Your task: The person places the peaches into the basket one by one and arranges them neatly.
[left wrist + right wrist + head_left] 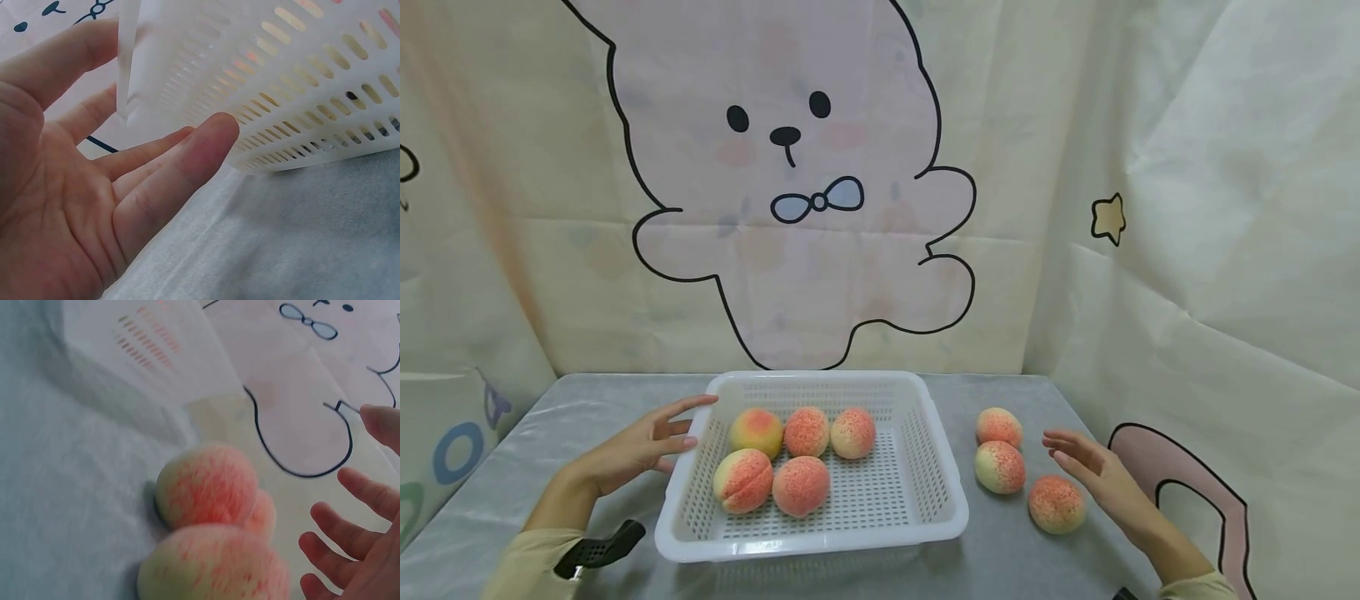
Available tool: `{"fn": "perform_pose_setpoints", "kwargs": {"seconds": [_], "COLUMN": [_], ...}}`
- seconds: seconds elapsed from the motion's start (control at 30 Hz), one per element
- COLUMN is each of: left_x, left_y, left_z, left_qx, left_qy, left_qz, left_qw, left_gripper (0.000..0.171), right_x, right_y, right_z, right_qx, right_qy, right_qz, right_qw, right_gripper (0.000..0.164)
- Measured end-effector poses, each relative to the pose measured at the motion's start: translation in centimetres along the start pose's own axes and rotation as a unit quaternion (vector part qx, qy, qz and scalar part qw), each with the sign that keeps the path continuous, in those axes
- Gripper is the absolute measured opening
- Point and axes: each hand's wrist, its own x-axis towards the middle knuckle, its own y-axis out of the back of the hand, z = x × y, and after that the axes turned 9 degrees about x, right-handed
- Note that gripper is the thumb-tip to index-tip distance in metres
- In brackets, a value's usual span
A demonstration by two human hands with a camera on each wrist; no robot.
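A white plastic basket [880,542] with slotted walls stands on the table, holding several peaches, among them a yellowish peach [756,432] and a pink one [801,486]. My left hand [636,450] is at the basket's left side, fingers extended around its rim; the left wrist view shows the thumb [209,147] close to the slotted wall. To the right of the basket lie three more peaches: a far peach [998,427], a middle peach [1000,467] and a near peach [1057,505]. Beside them hovers my right hand [1101,483], fingers loosely bent, holding nothing.
A grey cloth [1000,558] covers the table. Behind it hangs a pale curtain [1000,125] printed with a cartoon animal, and another printed sheet [1225,208] closes off the right side. A black wrist strap [598,552] sits at the left sleeve.
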Motion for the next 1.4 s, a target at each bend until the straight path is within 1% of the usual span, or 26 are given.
{"fn": "perform_pose_setpoints", "kwargs": {"seconds": [0.1, 0.3, 0.43, 0.57, 0.7, 0.77, 0.87, 0.97, 1.1, 1.3, 1.4], "left_x": [0.0, 0.1, 0.0, -0.2, -0.2, -0.2, -0.3, -0.4, -0.4, -0.3, -0.1], "left_y": [0.0, 0.0, 0.0, 0.1, 0.1, 0.1, 0.1, 0.0, 0.0, -0.2, -0.2], "left_z": [0.0, 0.0, 0.1, 0.0, -0.1, -0.1, -0.3, -0.3, -0.3, -0.1, -0.1], "left_qx": [-0.002, -0.001, 0.001, -0.003, -0.006, -0.006, -0.006, -0.006, -0.006, -0.008, -0.006], "left_qy": [-0.002, -0.001, 0.002, -0.003, -0.004, -0.002, 0.001, 0.004, 0.001, -0.004, -0.002], "left_qz": [-0.001, 0.002, 0.007, 0.004, 0.004, 0.005, 0.006, 0.007, 0.006, 0.002, 0.002], "left_qw": [1.0000, 1.0000, 1.0000, 1.0000, 1.0000, 1.0000, 1.0000, 1.0000, 1.0000, 1.0000, 1.0000], "left_gripper": [0.070, 0.069, 0.069, 0.068, 0.067, 0.067, 0.067, 0.067, 0.067, 0.067, 0.067], "right_x": [-0.2, -0.8, -1.0, -1.0, -0.8, -0.8, -0.7, -0.6, -0.5, -1.1, -1.5], "right_y": [0.6, 1.2, 1.3, 1.2, 0.9, 0.9, 0.9, 1.0, 1.1, 1.3, 1.5], "right_z": [0.9, 2.9, 3.7, 4.5, 5.0, 5.3, 5.5, 5.6, 5.2, 4.7, 4.2], "right_qx": [-0.010, -0.012, -0.011, -0.015, -0.029, -0.028, -0.018, -0.014, -0.024, -0.022, -0.013], "right_qy": [-0.012, -0.062, -0.067, -0.050, -0.008, 0.007, 0.010, -0.004, -0.023, -0.067, -0.091], "right_qz": [0.002, -0.010, -0.034, -0.063, -0.060, -0.062, -0.075, -0.089, -0.094, -0.082, -0.067], "right_qw": [1.000, 0.998, 0.997, 0.997, 0.998, 0.998, 0.997, 0.996, 0.995, 0.994, 0.994], "right_gripper": [0.047, 0.054, 0.055, 0.054, 0.052, 0.050, 0.051, 0.054, 0.056, 0.056, 0.058]}}
